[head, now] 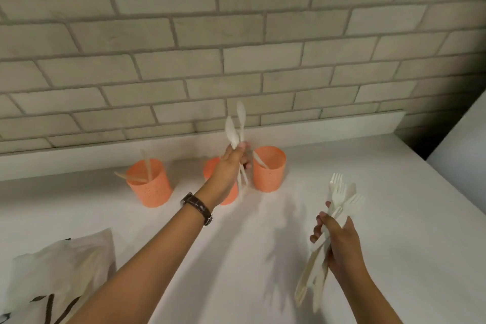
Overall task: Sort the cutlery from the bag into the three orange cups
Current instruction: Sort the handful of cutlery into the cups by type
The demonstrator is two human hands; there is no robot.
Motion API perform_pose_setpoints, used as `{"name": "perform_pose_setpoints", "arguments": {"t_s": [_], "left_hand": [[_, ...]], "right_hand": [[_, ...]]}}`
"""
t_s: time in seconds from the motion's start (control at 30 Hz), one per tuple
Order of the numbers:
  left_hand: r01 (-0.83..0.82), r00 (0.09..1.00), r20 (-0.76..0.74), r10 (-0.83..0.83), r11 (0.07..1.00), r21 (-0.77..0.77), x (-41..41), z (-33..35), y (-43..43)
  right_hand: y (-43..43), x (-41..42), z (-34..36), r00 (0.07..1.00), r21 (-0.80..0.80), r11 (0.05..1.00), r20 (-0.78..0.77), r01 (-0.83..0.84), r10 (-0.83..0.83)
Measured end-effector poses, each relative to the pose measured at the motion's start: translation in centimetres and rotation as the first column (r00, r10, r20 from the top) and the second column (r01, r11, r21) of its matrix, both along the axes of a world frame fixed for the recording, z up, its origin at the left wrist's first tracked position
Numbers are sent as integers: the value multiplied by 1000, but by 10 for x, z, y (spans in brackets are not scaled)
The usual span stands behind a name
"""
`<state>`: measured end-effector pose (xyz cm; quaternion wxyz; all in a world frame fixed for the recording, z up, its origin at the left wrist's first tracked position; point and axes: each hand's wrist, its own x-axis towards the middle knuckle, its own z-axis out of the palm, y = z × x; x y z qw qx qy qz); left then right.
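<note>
Gripping two spoons, three forks; beyond, three cups

Pale grey-beige brick wall with darker mortar fills 12 o'clock. Matte white table below it, low white upstand strip along back edge. Dark shadowed corner at 3 o'clock.

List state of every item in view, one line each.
left hand, grips spoons, raised
spoons, bunched, bowls up, in the air
right hand, grips forks
forks, bunched, tines up, in the air
left cup, upright, utensils inside
middle cup, upright, contents hidden by hand
right cup, upright, one utensil inside
bag, lying slumped
</note>
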<state>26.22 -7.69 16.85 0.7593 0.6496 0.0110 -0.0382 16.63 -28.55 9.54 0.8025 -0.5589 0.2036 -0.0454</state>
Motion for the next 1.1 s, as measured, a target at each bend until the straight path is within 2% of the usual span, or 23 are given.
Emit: {"name": "perform_pose_setpoints", "arguments": {"t_s": [0.1, 0.17, 0.27, 0.37, 0.57, 0.63, 0.73, 0.83, 0.9, 0.97, 1.03, 1.1], "left_hand": [[10, 1000, -10, -11, 989, -145, 30, 11, -31], [-38, 999, 6, 39, 990, -137, 51, 14, -48], [-101, 991, 90, 96, 993, 53, 80, 7, -68], [-97, 990, 129, 59, 945, 311, 96, -11, -76], [-74, 996, 77, 38, 831, 552, 101, -37, -76], [-89, 995, 74, 59, 853, 515, 100, -39, -75], [-121, 992, 19, 122, 935, 333, 102, -36, -75], [-181, 983, 26, 180, 955, 236, 109, -30, -76], [-167, 986, 57, 158, 951, 260, 112, -30, -78], [-112, 993, 70, 93, 928, 355, 112, -36, -79], [-50, 999, 12, 50, 896, 441, 110, -45, -80], [-21, 997, -58, 51, 905, 424, 107, -50, -78]], "right_hand": [[-10, 0, 2, 1000, 18, 1000, 6, 25, -25], [-16, 2, 2, 999, 24, 999, 12, 44, -45], [-24, 6, 0, 997, 30, 997, 13, 74, -74], [-30, 9, -3, 995, 25, 995, 21, 95, -96], [-33, 14, -8, 995, 30, 995, 26, 97, -97], [-31, 16, -8, 996, 34, 996, 25, 86, -87], [-28, 19, -7, 997, 35, 997, 25, 73, -73], [-25, 21, -4, 998, 34, 997, 26, 63, -64], [-23, 22, -3, 998, 39, 998, 30, 58, -59], [-22, 22, -2, 998, 48, 997, 31, 58, -59], [-22, 24, -2, 998, 55, 997, 28, 55, -57], [-20, 25, 0, 998, 68, 996, 30, 50, -52]]}}
